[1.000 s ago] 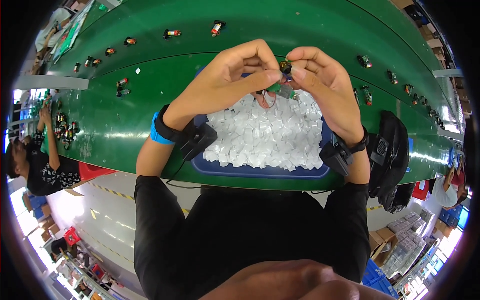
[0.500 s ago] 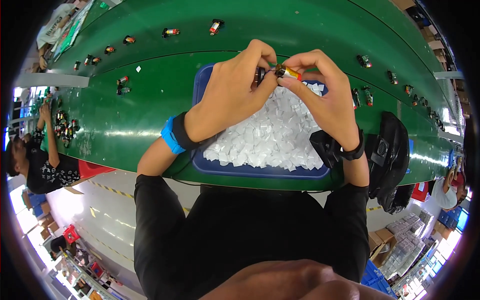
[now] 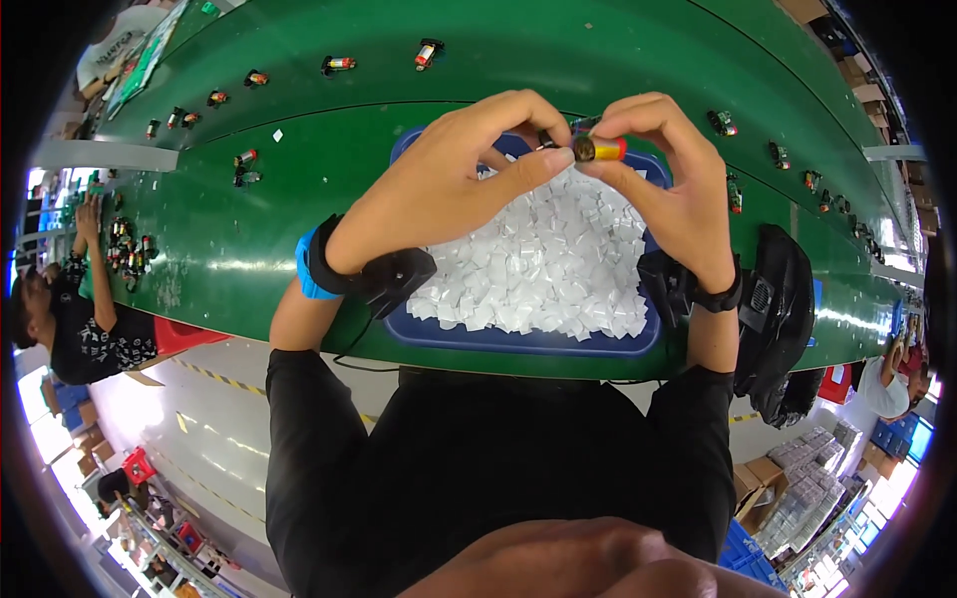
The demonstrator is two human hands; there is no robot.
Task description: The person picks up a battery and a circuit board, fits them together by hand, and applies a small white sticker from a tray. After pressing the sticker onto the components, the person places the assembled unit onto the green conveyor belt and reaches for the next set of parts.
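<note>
Above a blue tray [image 3: 558,348] heaped with small white slips [image 3: 533,269], my two hands are close together. My right hand [image 3: 673,174] pinches a small cylindrical battery [image 3: 602,149] with a yellow and red wrapper and a dark end. Beside it, my left hand [image 3: 454,174] is closed on a small dark part [image 3: 545,140], mostly hidden behind the fingers. The left thumb tip touches or nearly touches the battery's dark end. Whether wires join the two parts cannot be made out here.
Similar battery assemblies [image 3: 429,54] lie in rows along the green bench [image 3: 299,214], left and right. A black bag [image 3: 773,299] stands right of the tray. At far left, a person [image 3: 75,319] works by a pile of assemblies [image 3: 130,254]. A cable [image 3: 364,367] hangs near the front edge.
My hands have shifted slightly right, and the battery has turned from slanted to nearly level. The left wrist has rolled, bringing a black wrist-mounted device into view. One assembly beside my right hand is now hidden.
</note>
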